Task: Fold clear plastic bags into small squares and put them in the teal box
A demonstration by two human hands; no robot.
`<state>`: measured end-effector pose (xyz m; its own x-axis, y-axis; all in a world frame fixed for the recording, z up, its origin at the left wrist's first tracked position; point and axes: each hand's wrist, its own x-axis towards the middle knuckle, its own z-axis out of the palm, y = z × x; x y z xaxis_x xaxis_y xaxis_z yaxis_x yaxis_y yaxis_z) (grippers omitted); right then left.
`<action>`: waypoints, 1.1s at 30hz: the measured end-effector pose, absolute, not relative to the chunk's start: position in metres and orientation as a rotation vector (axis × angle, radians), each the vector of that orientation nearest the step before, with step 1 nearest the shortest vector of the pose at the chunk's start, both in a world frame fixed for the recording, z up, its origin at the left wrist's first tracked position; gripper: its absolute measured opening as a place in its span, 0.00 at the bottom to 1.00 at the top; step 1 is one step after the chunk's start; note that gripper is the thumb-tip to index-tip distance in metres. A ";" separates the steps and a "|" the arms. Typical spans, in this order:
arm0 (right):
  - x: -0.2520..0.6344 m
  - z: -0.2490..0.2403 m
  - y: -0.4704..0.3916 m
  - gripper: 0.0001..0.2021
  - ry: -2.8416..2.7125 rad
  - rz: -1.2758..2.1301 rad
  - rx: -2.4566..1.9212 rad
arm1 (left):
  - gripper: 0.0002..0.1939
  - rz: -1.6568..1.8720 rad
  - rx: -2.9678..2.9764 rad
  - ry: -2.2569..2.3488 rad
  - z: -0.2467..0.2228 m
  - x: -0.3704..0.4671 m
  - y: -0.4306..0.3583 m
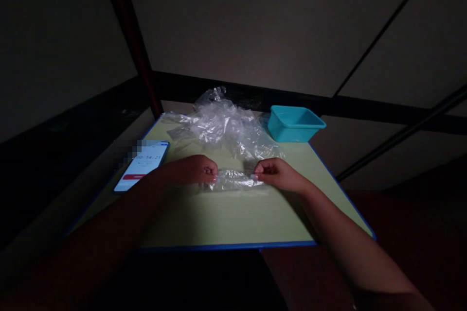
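A clear plastic bag point(233, 181) is stretched between my two hands, low over the middle of the table. My left hand point(200, 169) pinches its left end, fingers curled in. At the right end, my right hand point(275, 174) grips the plastic between thumb and fingers. Just beyond my hands lies a crumpled heap of clear plastic bags point(222, 124). Whether the held piece is joined to that heap, I cannot tell.
A phone point(144, 165) with a lit timer screen lies at the table's left side. At the back right corner stands a turquoise plastic basket point(292, 131). The pale table point(226, 223) has a blue edge. Behind it rises a wall in dim light.
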<state>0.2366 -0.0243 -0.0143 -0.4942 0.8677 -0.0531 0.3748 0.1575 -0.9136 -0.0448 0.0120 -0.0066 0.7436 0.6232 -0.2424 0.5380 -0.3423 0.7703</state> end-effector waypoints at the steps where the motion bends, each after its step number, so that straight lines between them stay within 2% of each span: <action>1: 0.237 -0.015 -0.023 0.21 -1.958 1.295 -1.191 | 0.11 0.124 2.008 0.892 -0.009 -0.045 0.014; 6: 0.240 -0.024 -0.017 0.20 -2.022 1.170 -1.203 | 0.10 0.142 1.998 0.970 -0.018 -0.046 0.018; 14: 0.239 -0.027 -0.014 0.07 -2.323 0.720 -1.347 | 0.13 0.124 1.928 1.062 -0.009 -0.049 0.018; 18: 0.239 -0.024 -0.015 0.06 -2.398 0.595 -1.417 | 0.19 0.100 1.889 1.056 -0.009 -0.056 0.022; 21: 0.238 -0.022 -0.016 0.06 -2.426 0.522 -1.453 | 0.17 0.092 1.896 1.079 -0.010 -0.055 0.022; 25: 0.237 -0.020 -0.018 0.06 -2.411 0.521 -1.486 | 0.11 0.115 1.840 1.157 -0.007 -0.049 0.018; 33: 0.243 -0.025 -0.013 0.07 -2.316 0.691 -1.467 | 0.11 0.156 1.879 1.267 -0.007 -0.050 0.019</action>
<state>0.2429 -0.0128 -0.0250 -0.4257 0.9049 0.0060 0.7535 0.3581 -0.5514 -0.0497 0.0188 -0.0068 0.4804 0.8115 -0.3327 0.7064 -0.1331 0.6952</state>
